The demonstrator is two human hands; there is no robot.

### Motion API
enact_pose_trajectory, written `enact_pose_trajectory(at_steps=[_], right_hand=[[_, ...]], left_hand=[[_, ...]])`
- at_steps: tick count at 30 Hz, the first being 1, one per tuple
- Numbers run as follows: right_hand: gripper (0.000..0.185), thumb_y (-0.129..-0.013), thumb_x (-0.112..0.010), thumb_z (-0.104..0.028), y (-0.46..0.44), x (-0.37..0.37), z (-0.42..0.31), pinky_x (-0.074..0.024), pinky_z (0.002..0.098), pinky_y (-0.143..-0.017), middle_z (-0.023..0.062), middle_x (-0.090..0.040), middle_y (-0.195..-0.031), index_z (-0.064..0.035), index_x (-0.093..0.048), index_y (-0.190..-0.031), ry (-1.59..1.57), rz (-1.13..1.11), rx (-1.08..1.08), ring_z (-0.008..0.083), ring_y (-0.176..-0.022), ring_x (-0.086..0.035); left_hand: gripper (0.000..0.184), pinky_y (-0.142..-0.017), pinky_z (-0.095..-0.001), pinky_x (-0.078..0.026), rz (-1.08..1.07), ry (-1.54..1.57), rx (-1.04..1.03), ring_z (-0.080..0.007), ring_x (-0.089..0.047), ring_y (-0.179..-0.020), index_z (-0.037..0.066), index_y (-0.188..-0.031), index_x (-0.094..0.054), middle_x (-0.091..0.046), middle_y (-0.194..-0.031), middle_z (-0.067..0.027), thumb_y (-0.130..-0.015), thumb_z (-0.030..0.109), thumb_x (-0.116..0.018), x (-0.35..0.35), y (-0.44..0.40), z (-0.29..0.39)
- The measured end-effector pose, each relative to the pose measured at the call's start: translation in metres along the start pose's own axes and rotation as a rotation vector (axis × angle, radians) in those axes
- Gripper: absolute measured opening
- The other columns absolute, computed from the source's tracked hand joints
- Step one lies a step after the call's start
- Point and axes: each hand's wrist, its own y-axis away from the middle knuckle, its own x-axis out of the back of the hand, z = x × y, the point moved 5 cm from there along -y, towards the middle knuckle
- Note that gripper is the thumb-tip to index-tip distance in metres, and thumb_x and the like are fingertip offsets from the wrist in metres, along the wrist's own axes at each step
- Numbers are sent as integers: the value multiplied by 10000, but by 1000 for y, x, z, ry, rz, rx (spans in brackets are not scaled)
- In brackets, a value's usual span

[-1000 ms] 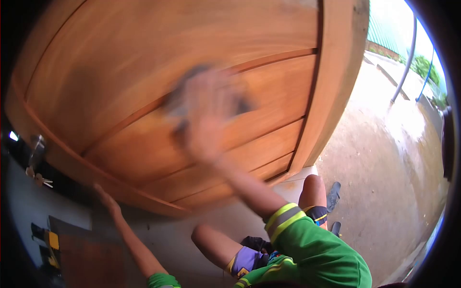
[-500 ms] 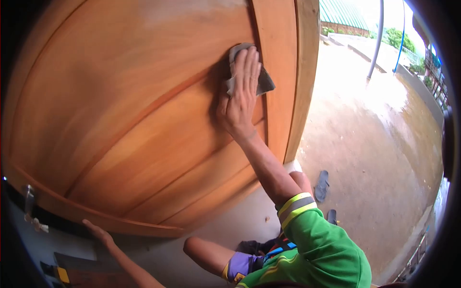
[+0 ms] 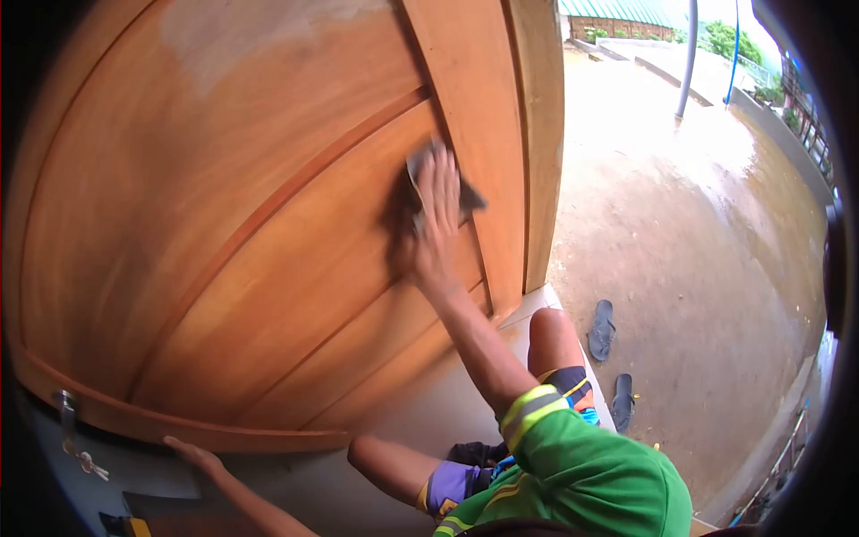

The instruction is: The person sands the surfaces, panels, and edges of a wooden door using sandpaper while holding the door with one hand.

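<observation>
A varnished brown wooden door with raised panels and a pale, whitish patch near the top fills the left of the view. My right hand presses a dark grey folded sheet of sandpaper against a panel near the side frame strip, fingers straight and together over it. Down at the lower left, my left hand has its fingers stretched out against the door's edge; part of it is hard to make out. A metal door handle with keys hangs beyond that hand.
A wooden door frame stands beside the door. Two dark slippers, one here and one nearer, lie on the wet concrete outside. A grey pole rises farther off. My bent knees are over a tiled floor.
My right hand has slid the sandpaper down the panel, to the lower left in view. The view has shifted slightly. My left hand stays at the door's edge.
</observation>
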Motion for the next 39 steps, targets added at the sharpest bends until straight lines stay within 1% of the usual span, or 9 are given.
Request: enact_pose_trajectory(at_steps=[5,9,13,15,19,22,26,29,39], right_hand=[[736,-832,-467,82,65,45,11,-263,494,-1238,301,-323,-1611,79,-332,-1556,-248,-92,-334,455,-1502,-315],[761,-830,-372,206,-74,65,-68,-266,470,-1241,294,-315,-1614,57,-299,-1572,-228,-4,158,427,-1521,-284],[848,-760,-386,235,-93,19,-39,-260,452,-1250,280,-315,-1618,55,-272,-1581,-61,-62,170,383,-1526,-291],[721,-874,-353,160,-30,27,-12,-253,420,-1256,246,-315,-1634,38,-291,-1581,-147,-107,-11,350,-1533,-296],[728,-861,-392,171,128,56,44,-294,412,-1231,243,-369,-1605,-4,-363,-1567,-165,-307,-570,346,-1497,-368],[686,-831,-463,170,121,78,51,-309,462,-1213,245,-350,-1605,-13,-458,-1493,-221,-263,-765,393,-1483,-364],[461,-812,-543,124,79,60,32,-348,512,-1177,219,-311,-1603,33,-523,-1263,180,-216,-345,448,-1499,-271],[518,-762,-578,135,98,45,36,-263,540,-1213,234,-312,-1594,-18,-530,-1254,-34,-95,-424,457,-1487,-256],[406,-897,-721,-65,85,57,38,-460,478,-935,238,-575,-1209,-22,-527,-1251,-8,-227,-600,426,-1131,-553]], left_hand=[[1036,-1203,-425,-301,-78,80,1,-341,-382,-1456,-101,-1567,-269,-317,-1615,-259,-991,753,-384,4,-10,-16],[1020,-1207,-427,-294,-41,12,-41,-341,-373,-1461,-86,-1577,-256,-302,-1623,-255,-997,743,-386,10,-15,-27],[1002,-1219,-433,-274,-18,29,-18,-342,-347,-1475,-63,-1592,-231,-278,-1637,-243,-1002,729,-395,7,6,-4],[996,-1225,-436,-265,-1,60,1,-344,-335,-1483,-57,-1596,-223,-273,-1641,-239,-1004,724,-401,6,9,1],[974,-1233,-422,-252,-14,35,-4,-327,-316,-1498,-56,-1597,-225,-253,-1654,-235,-1015,703,-404,16,4,-8],[967,-1244,-410,-229,-14,35,-30,-315,-292,-1516,-64,-1597,-217,-218,-1669,-234,-1022,693,-396,21,-1,-21],[953,-1260,-397,-199,-9,34,-16,-318,-260,-1539,-93,-1582,-215,-193,-1678,-239,-1039,678,-348,15,9,-14],[938,-1264,-390,-191,42,30,-53,-312,-249,-1547,-95,-1580,-218,-190,-1679,-237,-1047,670,-327,8,17,2],[924,-1270,-381,-175,103,68,-12,-294,-218,-1558,-70,-1592,-216,-190,-1681,-227,-1048,671,-317,-6,31,12]])
